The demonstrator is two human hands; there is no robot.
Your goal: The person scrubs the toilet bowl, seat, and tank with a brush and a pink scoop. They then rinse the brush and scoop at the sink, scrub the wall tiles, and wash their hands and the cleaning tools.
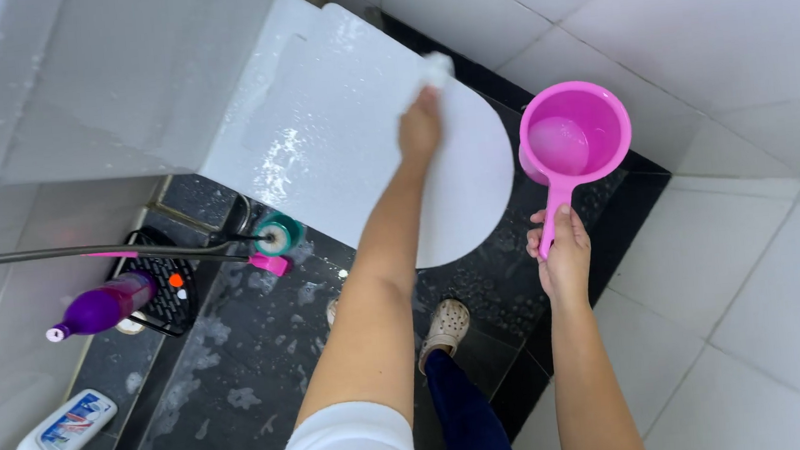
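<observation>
- Head view, looking straight down: the white toilet lid lies shut, wet and dotted with foam. Its rounded front edge hangs over the dark speckled floor, with white wall tiles close on the right.
- The left hand is stretched out over the far part of the lid, fingers closed on a small white cloth or sponge pressed to the surface. Which of the two it is I cannot make out, since only a corner shows past the fingers.
- The right hand is clamped round the handle of a pink scoop, held just beside the lid's front edge and clear of it. The bowl faces up with a little water in it.
- Room is tight: a dark hose crosses from the left towards the lid's side, ending near a teal and pink fitting.
- A purple bottle sits on a black rack by the left wall, and a white bottle with a red cap lies on the pale tiles below it.
- One beige clog stands under the lid's edge; the rest of the person is cut off.
</observation>
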